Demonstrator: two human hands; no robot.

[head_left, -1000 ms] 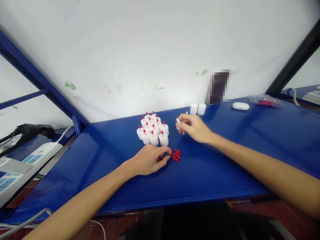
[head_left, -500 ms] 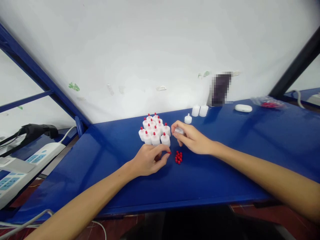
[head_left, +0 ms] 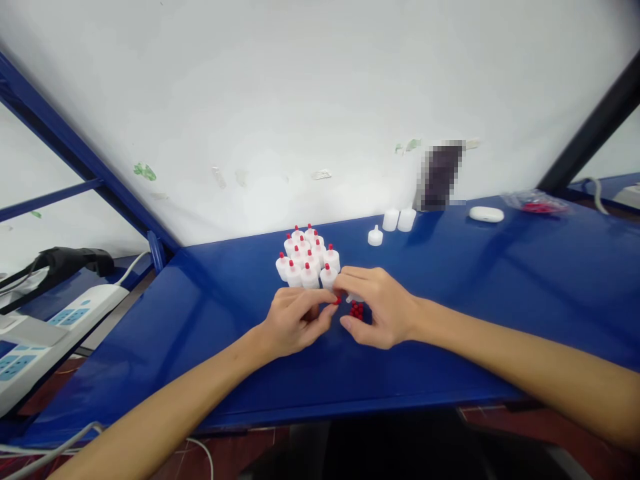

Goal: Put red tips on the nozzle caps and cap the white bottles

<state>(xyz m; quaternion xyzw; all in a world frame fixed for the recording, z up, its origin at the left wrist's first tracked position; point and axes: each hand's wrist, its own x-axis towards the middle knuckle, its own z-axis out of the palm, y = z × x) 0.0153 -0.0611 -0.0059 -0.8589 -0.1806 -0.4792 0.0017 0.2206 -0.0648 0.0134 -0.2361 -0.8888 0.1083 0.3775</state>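
My left hand pinches a small red cap between thumb and fingertips. Close on its right, my right hand curls around a white nozzle piece, mostly hidden by the fingers. Several loose red caps lie on the blue table between the hands, partly covered by my right hand. Just beyond my left hand stands a cluster of white bottles with red tips. A white piece with a bare nozzle stands farther back, beside two white cylinders.
A white oval case and a clear bag with red items lie at the back right of the blue table. A dark pixelated object leans on the wall. White power strips are at the left.
My right hand has moved toward me and left with the white piece, coming up to the red cap in my left hand. My left hand has barely moved.
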